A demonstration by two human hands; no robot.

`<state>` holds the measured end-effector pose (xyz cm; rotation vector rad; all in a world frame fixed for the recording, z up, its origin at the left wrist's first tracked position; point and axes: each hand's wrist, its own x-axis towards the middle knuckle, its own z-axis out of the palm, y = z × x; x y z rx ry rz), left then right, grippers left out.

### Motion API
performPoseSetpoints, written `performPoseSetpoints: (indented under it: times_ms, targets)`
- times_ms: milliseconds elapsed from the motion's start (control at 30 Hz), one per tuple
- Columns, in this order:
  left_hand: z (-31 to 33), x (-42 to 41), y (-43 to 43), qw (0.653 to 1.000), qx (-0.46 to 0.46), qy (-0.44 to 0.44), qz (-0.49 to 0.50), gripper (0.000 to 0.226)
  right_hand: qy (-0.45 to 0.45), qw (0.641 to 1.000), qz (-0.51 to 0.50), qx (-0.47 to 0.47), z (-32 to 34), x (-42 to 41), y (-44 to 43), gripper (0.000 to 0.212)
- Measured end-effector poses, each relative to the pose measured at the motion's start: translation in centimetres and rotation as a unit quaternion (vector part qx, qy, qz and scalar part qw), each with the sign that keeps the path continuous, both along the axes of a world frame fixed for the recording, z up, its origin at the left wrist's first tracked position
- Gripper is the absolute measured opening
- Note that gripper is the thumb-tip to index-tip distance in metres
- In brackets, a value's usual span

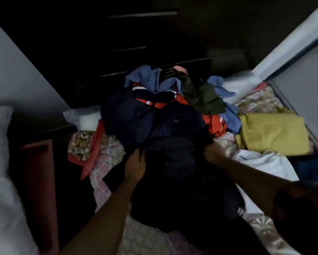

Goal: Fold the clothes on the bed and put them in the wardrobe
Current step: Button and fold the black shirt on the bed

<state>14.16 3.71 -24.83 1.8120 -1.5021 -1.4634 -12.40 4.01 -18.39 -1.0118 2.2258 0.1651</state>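
The dark garment (174, 173) lies on the bed (145, 236), its long axis running 6 to 12, with both hands equally near. The left hand (136, 164) pinches its 9 o'clock edge. The right hand (212, 152) meets the 3 o'clock edge with its fingers buried, so I cannot tell its grip; the pile (154, 80) lies beyond at 12.

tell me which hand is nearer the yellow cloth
Right. The right hand, partly buried in the dark garment, sits just left of the yellow cloth; the left hand grips the garment's other side, farther off.

Dim, underexposed; wardrobe (136, 34) nearly black. Motion blur thru-out, worst at edges; wide-angle bending at corners.
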Motion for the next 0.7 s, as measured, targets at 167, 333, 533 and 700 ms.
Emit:
performPoseSetpoints:
  times_ms: [167, 333, 533, 700]
  targets:
    - [4.0, 6.9, -1.5, 0.997, -0.043, 0.039, -0.042, 0.041, 0.020, 0.931, -0.171, -0.321, 4.8, 5.8, 5.3, 0.035]
    - [13.7, 11.0, 0.0, 0.984, -0.011, 0.088, -0.152, 0.028, -0.159, 0.844, -0.382, -0.342, 10.6, 10.7, 9.7, 0.025]
    - [28.2, 6.7, 0.0, 0.972, 0.079, 0.204, -0.088, 0.014, -0.155, 0.831, -0.317, -0.430, 20.9, 11.6, 14.0, 0.028]
    - [35.5, 4.4, 1.1, 0.923, 0.119, 0.310, -0.195, 0.046, -0.268, 0.670, -0.390, -0.572, 28.5, 10.5, 15.4, 0.018]
